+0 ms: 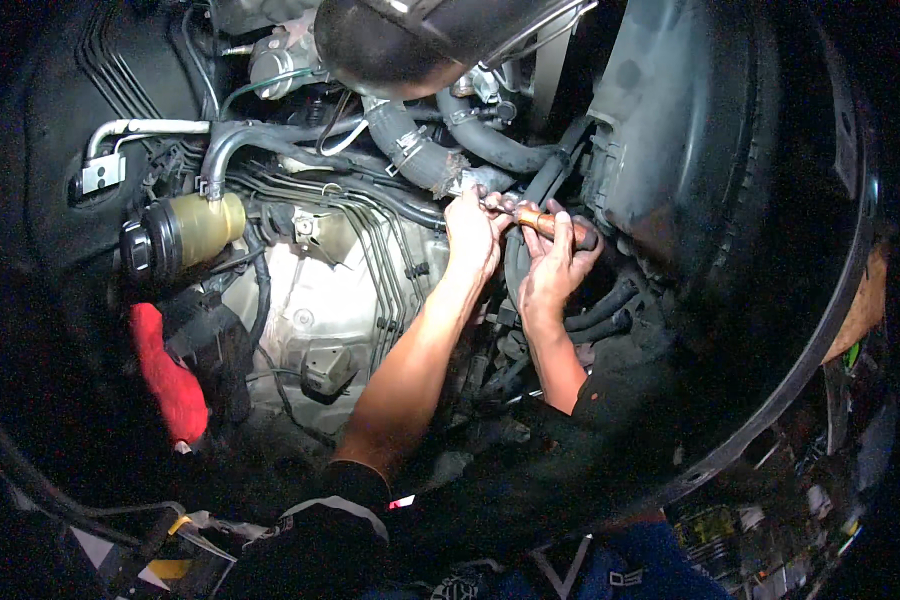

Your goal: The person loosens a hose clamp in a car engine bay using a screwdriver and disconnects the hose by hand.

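My right hand (548, 275) is wrapped round the orange-brown, dark-ended handle of a screwdriver (552, 228). The screwdriver's shaft points left, toward the fingers of my left hand (473, 232). Those fingers are closed close against the lower end of a thick grey ribbed hose (425, 162). What they pinch there is too small and partly covered to make out. A metal hose clamp (406, 150) circles the same hose higher up. Just right of it, a smooth dark hose (500, 150) curves down past my fingertips.
A yellowish fluid reservoir (208, 222) with a black cap sits at left, above a red cloth-like item (168, 375). Thin metal lines (370, 235) run beside my left forearm. A large dark rounded housing (420, 45) hangs overhead, and a grey plastic casing (650, 130) stands at right.
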Tool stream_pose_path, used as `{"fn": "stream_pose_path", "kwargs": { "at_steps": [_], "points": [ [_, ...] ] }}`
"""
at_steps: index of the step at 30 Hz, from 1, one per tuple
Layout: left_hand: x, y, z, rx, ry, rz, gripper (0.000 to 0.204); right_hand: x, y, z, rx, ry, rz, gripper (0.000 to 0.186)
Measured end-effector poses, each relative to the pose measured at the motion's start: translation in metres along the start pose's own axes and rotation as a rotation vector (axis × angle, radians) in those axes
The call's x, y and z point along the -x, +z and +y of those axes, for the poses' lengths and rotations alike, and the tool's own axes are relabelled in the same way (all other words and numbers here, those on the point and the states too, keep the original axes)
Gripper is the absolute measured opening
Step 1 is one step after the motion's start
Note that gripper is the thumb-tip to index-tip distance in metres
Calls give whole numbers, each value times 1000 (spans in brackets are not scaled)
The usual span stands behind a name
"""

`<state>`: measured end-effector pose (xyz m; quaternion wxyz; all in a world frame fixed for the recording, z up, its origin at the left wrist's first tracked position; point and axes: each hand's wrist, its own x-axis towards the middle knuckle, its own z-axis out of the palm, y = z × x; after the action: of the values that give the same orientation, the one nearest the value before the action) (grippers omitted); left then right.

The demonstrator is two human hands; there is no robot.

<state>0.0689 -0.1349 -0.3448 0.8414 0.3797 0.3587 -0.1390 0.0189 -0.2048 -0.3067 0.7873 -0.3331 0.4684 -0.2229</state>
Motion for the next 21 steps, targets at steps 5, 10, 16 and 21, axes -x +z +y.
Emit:
{"fn": "stream_pose_path", "kwargs": {
  "at_steps": [5,10,16,21],
  "points": [
    [2,1,4,29,-74,-25,22,0,-9,-1,60,-97,-87,39],
    [7,1,17,27,-81,-40,18,2,-7,-20,491,-299,-47,23],
    [9,3,16,17,-76,-40,18,8,-5,-30,284,-48,-111,25],
    [10,-2,26,66,-122,-61,16,21,-19,-22,550,-324,-339,19]
  ]
}}
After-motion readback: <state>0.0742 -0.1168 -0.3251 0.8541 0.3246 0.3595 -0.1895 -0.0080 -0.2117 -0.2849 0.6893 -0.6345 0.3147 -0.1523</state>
